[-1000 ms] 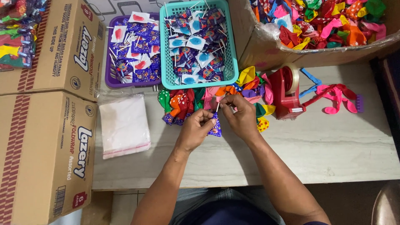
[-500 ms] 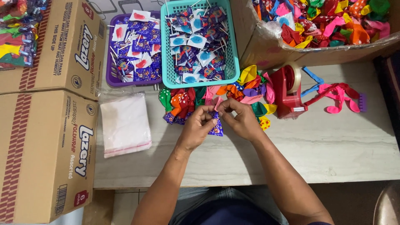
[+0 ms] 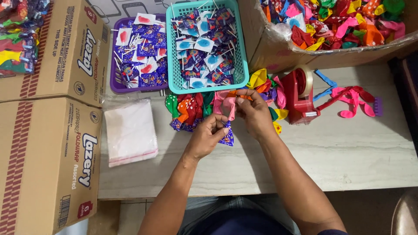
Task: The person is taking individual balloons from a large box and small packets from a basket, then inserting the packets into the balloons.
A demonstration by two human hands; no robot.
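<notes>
Risk I see: left hand (image 3: pixel 208 138) pinches wrapped lollipop (image 3: pixel 227 135), right hand (image 3: pixel 254 114) grips pink balloon (image 3: pixel 227 105); thin rubber may tear.

Both forearms are bare, the left hand (image 3: pixel 208 138) and right hand (image 3: pixel 254 114) wear no gloves or rings, a dark sleeve edge shows at the right elbow, and grey trousers cover the lap.

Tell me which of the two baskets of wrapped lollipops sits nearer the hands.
The teal basket, right above the hands; the purple basket sits farther left.
</notes>
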